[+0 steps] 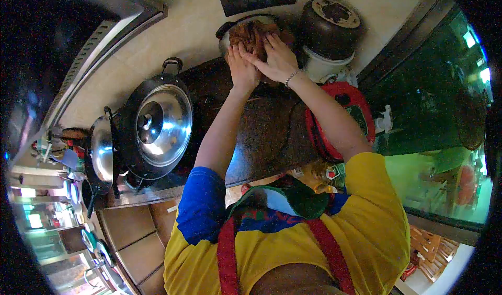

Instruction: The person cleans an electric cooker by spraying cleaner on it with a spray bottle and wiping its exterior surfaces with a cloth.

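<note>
Both my hands rest on a crumpled brown cloth on top of a round pot near the wall. My left hand presses the cloth from the left, its fingers stretched out. Beside it, my right hand lies with spread fingers on the cloth's right part, a bracelet on the wrist. The two hands touch or overlap at the thumbs. Most of the pot is hidden under the cloth and hands.
A dark pot stands upside down right of the hands on a pale container. Below it is a red-rimmed object. A large wok with a shiny lid and another pan are at left on the dark counter.
</note>
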The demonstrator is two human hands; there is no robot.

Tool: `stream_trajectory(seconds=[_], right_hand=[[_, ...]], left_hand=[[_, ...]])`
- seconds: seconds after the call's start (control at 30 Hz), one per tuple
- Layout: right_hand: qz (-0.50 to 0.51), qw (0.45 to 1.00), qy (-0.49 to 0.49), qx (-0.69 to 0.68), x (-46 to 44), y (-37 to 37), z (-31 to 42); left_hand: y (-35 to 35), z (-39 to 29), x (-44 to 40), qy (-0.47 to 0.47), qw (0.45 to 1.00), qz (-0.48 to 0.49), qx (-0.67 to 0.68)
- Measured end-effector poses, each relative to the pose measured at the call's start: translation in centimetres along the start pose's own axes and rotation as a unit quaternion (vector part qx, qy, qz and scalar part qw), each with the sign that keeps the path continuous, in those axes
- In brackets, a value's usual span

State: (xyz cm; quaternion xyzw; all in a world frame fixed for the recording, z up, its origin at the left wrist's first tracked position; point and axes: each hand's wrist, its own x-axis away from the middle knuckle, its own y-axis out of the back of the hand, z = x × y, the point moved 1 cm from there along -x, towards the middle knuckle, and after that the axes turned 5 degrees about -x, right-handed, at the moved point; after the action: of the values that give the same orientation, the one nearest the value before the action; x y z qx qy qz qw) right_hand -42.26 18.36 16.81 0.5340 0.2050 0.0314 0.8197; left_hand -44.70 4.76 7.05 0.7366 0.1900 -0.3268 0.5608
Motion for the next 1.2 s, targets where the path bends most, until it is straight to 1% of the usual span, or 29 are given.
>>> stream_trajectory(seconds=[0.03, 0.07, 0.1, 0.13, 0.17, 0.2, 0.23, 0.3, 0.33, 0.37, 0.43, 0.47, 0.5, 0.57, 0.63, 0.67, 0.7, 0.77, 0.8, 0.87, 0.9, 0.97, 1.0, 1.03, 1.07, 1.1, 1.13, 1.17, 1.2], right_hand=[[0.0, 1.0, -0.007, 0.002, 0.2, 0.2, 0.2], [0.028, 0.998, -0.038, -0.046, -0.8, 0.7, 0.2], [0.027, 0.998, -0.036, -0.047, -1.9, 0.6, -0.1], [0.04, 0.996, -0.063, -0.047, -3.4, 0.1, -0.6], [0.051, 0.994, -0.089, -0.047, -5.1, -0.3, -1.2], [0.039, 0.992, -0.077, -0.094, -6.8, -1.2, -2.1], [0.039, 0.992, -0.077, -0.097, -7.6, -0.9, -2.0], [0.06, 0.991, -0.056, -0.106, -9.3, -0.6, -2.2], [0.043, 0.992, -0.059, -0.105, -9.4, -0.9, -2.3], [0.043, 0.992, -0.062, -0.106, -9.1, -1.3, -2.7], [0.058, 0.993, -0.044, -0.091, -8.1, -1.0, -2.3], [0.055, 0.993, -0.023, -0.102, -8.0, -2.0, -2.7], [0.055, 0.993, -0.023, -0.103, -7.1, -2.0, -2.5], [-0.018, 0.994, 0.026, -0.102, -3.6, -1.7, -1.4], [-0.028, 0.993, 0.036, -0.109, 0.0, -1.2, -0.7], [-0.037, 0.992, 0.045, -0.115, 1.3, -1.0, -0.7], [-0.037, 0.992, 0.047, -0.115, 2.0, -0.8, -0.7], [-0.087, 0.978, -0.006, -0.188, 2.6, -0.6, -1.0], [-0.088, 0.978, -0.002, -0.187, 2.4, -0.9, -0.7], [-0.152, 0.983, -0.026, -0.1, 2.3, -1.9, -0.2], [-0.15, 0.983, -0.026, -0.101, 2.3, -1.9, -0.2], [-0.153, 0.98, -0.015, -0.123, 2.5, -1.3, -0.3], [-0.153, 0.98, -0.015, -0.123, 2.5, -0.7, -0.3], [-0.119, 0.984, -0.025, -0.133, 2.5, 0.0, -0.4], [-0.085, 0.985, -0.034, -0.143, 2.5, 0.3, -0.4], [-0.085, 0.986, -0.032, -0.143, 2.4, 0.3, -0.6], [-0.072, 0.985, -0.041, -0.154, 2.2, 0.2, -0.9], [-0.057, 0.983, -0.051, -0.165, 2.1, 0.0, -1.0], [-0.057, 0.983, -0.051, -0.165, 1.8, -0.1, -1.1]], left_hand=[[0.2, -0.1, 0.2, 0.001, 1.0, 0.0, -0.001], [0.4, -0.3, 0.4, 0.002, 1.0, -0.023, 0.011], [1.0, -0.6, 0.4, 0.002, 0.999, -0.047, 0.023], [1.4, -0.9, 0.2, 0.002, 0.999, -0.049, 0.021], [1.8, -1.2, -0.2, 0.021, 0.999, -0.035, 0.026], [2.0, -1.3, -0.3, 0.041, 0.998, -0.019, 0.031], [1.8, -1.0, -0.3, 0.039, 0.999, -0.018, 0.03], [1.7, -0.7, -1.0, -0.005, 0.998, -0.052, 0.022], [1.7, -0.6, -1.3, 0.027, 0.999, -0.01, 0.037], [1.9, -0.9, -1.3, 0.025, 0.999, -0.007, 0.038], [1.9, -0.9, -1.3, 0.057, 0.997, 0.045, 0.024], [1.9, -1.0, -1.2, 0.059, 0.997, 0.045, 0.023], [1.5, -0.9, -1.0, 0.057, 0.997, 0.047, 0.012], [1.3, -0.4, -0.9, 0.053, 0.998, 0.047, 0.0], [1.4, 0.3, -0.8, -0.071, 0.985, 0.108, -0.116], [1.1, 0.7, -0.7, -0.087, 0.986, 0.096, -0.107], [0.0, 1.2, -0.5, -0.086, 0.986, 0.096, -0.108], [-2.1, 2.3, -0.6, -0.07, 0.993, 0.061, -0.076], [-1.8, 2.1, -1.1, -0.069, 0.993, 0.057, -0.077], [-0.5, 1.4, -1.8, -0.06, 0.994, 0.063, -0.059], [-0.6, 1.7, -2.4, -0.06, 0.994, 0.064, -0.06], [-1.1, 2.6, -4.3, -0.093, 0.992, 0.042, 0.078], [-1.1, 2.2, -5.0, -0.057, 0.991, 0.033, 0.121], [-2.2, 2.6, -5.6, -0.056, 0.991, 0.034, 0.121], [-3.4, 3.0, -6.5, -0.107, 0.991, 0.058, 0.064], [-3.3, 2.8, -7.4, -0.157, 0.984, 0.081, 0.007], [-3.4, 2.3, -7.8, -0.149, 0.984, 0.101, -0.018], [-3.3, 1.8, -7.7, -0.148, 0.984, 0.101, -0.018], [-1.0, 0.5, -7.6, -0.131, 0.983, 0.125, 0.019]])
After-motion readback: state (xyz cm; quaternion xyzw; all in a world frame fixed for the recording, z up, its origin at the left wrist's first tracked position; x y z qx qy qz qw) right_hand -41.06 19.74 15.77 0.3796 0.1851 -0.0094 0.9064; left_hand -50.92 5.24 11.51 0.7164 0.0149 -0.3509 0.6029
